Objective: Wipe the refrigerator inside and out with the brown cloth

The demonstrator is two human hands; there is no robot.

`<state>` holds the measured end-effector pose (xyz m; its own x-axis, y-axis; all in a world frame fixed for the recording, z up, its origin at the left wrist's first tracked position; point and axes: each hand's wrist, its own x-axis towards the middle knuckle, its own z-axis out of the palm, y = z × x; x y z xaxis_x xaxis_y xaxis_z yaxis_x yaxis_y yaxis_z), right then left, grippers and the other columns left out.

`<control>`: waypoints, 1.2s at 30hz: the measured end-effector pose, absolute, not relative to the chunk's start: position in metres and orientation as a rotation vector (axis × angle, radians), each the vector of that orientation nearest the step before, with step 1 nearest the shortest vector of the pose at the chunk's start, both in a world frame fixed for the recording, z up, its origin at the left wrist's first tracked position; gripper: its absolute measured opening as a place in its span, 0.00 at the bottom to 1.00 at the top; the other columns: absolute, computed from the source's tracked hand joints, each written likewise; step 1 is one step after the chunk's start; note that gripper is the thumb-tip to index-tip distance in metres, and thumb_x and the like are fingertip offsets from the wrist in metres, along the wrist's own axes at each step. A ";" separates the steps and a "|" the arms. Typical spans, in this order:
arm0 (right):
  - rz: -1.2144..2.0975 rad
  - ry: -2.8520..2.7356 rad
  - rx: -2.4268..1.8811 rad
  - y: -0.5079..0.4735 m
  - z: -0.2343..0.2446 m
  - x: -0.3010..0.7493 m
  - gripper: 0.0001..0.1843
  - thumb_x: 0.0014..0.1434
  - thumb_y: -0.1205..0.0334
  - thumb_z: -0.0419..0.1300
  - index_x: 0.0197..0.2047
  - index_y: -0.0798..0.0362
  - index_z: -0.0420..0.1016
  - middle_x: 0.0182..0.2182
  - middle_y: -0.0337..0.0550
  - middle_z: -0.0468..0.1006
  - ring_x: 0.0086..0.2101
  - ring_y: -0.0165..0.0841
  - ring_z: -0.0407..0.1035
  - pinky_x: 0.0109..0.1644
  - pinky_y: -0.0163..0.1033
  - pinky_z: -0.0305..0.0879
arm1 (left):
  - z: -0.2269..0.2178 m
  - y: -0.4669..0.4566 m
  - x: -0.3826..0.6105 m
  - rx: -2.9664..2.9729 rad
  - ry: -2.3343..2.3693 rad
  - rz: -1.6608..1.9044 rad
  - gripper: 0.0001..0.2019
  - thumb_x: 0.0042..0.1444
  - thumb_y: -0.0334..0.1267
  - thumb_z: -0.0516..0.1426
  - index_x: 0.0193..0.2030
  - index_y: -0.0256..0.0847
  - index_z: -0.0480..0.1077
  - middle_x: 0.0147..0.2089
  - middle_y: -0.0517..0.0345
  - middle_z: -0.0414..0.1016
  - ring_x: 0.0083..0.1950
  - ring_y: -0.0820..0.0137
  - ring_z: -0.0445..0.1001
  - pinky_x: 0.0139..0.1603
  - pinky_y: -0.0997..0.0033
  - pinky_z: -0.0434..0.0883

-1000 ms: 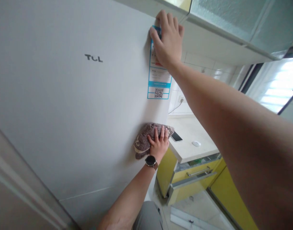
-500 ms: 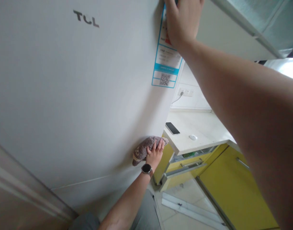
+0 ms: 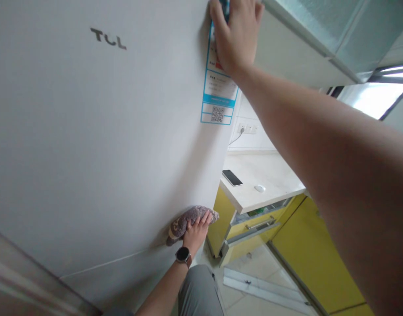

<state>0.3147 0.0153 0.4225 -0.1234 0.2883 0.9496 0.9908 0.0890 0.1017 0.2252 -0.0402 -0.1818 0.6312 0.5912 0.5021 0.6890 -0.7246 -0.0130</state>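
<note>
My left hand (image 3: 198,231), a dark-faced watch on its wrist, presses a bunched purple-brown cloth (image 3: 187,219) against the lower front of a white fridge (image 3: 122,140). Its fingers lie over the cloth. High up by the fridge's right edge, my right hand (image 3: 238,37) is braced on the surface with thumb and fingers apart; its fingertips are partly cut off by the frame. It covers part of a blue-and-white label (image 3: 219,98) that carries a QR code. Dark TCL letters (image 3: 108,38) are on the fridge front.
To the right, a pale countertop (image 3: 270,169) holds a phone (image 3: 232,177) and a small white oval object (image 3: 260,188). Below it, a yellow drawer (image 3: 250,235) sticks out. A long white strip (image 3: 267,292) lies on the floor. An upper cabinet (image 3: 336,30) overhangs.
My left hand and the cloth have slid down and slightly left on the fridge. My right hand stays at the label. The view has shifted a little.
</note>
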 end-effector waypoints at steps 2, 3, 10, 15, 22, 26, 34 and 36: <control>-1.108 -1.491 -1.282 0.014 0.420 0.313 0.27 0.76 0.52 0.48 0.71 0.55 0.65 0.71 0.44 0.66 0.71 0.39 0.54 0.75 0.46 0.41 | -0.184 -0.037 0.211 -2.613 -1.066 -0.716 0.32 0.71 0.35 0.51 0.79 0.63 0.56 0.78 0.57 0.62 0.72 0.56 0.68 0.68 0.46 0.70; -1.119 -1.459 -1.284 0.013 0.419 0.312 0.27 0.75 0.52 0.50 0.72 0.54 0.65 0.71 0.42 0.67 0.69 0.38 0.55 0.74 0.45 0.44 | -0.186 -0.036 0.204 -2.585 -1.065 -0.741 0.31 0.71 0.36 0.52 0.78 0.63 0.57 0.77 0.57 0.63 0.71 0.56 0.69 0.67 0.46 0.70; -1.160 -1.464 -1.258 0.016 0.415 0.314 0.18 0.76 0.51 0.49 0.62 0.51 0.66 0.59 0.44 0.73 0.59 0.38 0.58 0.68 0.49 0.49 | -0.185 -0.019 0.145 -2.325 -1.107 -1.050 0.25 0.68 0.45 0.60 0.71 0.64 0.69 0.71 0.57 0.73 0.68 0.52 0.73 0.72 0.38 0.63; -1.224 -1.477 -1.258 0.023 0.412 0.319 0.26 0.77 0.44 0.37 0.59 0.51 0.66 0.56 0.50 0.72 0.58 0.43 0.60 0.67 0.54 0.51 | -0.144 -0.007 0.103 -2.143 -1.140 -1.025 0.25 0.67 0.37 0.56 0.69 0.60 0.73 0.70 0.56 0.73 0.72 0.44 0.68 0.76 0.23 0.48; -1.304 -1.479 -1.268 0.028 0.409 0.323 0.30 0.75 0.45 0.34 0.63 0.50 0.66 0.55 0.53 0.73 0.59 0.49 0.62 0.66 0.57 0.54 | -0.020 0.007 0.070 -1.880 -1.244 -1.191 0.25 0.70 0.38 0.53 0.72 0.43 0.70 0.74 0.41 0.67 0.80 0.41 0.55 0.78 0.23 0.37; -1.247 -1.481 -1.279 0.022 0.408 0.319 0.26 0.73 0.48 0.40 0.61 0.51 0.69 0.54 0.54 0.74 0.57 0.48 0.64 0.66 0.57 0.54 | 0.080 0.017 0.054 -1.783 -1.249 -1.279 0.33 0.69 0.40 0.54 0.79 0.38 0.58 0.79 0.37 0.58 0.83 0.42 0.45 0.79 0.24 0.36; -1.130 -1.493 -1.152 0.024 0.406 0.318 0.21 0.68 0.49 0.48 0.55 0.49 0.73 0.51 0.53 0.76 0.55 0.50 0.65 0.67 0.58 0.55 | 0.285 0.033 0.014 -1.732 -1.223 -1.272 0.37 0.69 0.46 0.51 0.82 0.39 0.50 0.83 0.42 0.44 0.84 0.48 0.38 0.79 0.27 0.36; -1.120 -1.500 -1.135 0.025 0.406 0.319 0.21 0.68 0.48 0.49 0.55 0.49 0.73 0.51 0.53 0.77 0.55 0.50 0.65 0.67 0.58 0.54 | 0.324 0.033 0.015 -1.734 -1.217 -1.261 0.37 0.68 0.46 0.50 0.82 0.40 0.51 0.84 0.44 0.44 0.84 0.49 0.37 0.79 0.28 0.36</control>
<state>0.3190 0.0246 0.4061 -0.1547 0.1445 0.9773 0.9781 0.1620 0.1308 0.0149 0.0329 0.3242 0.1003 0.2977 0.9494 0.9382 -0.3459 0.0093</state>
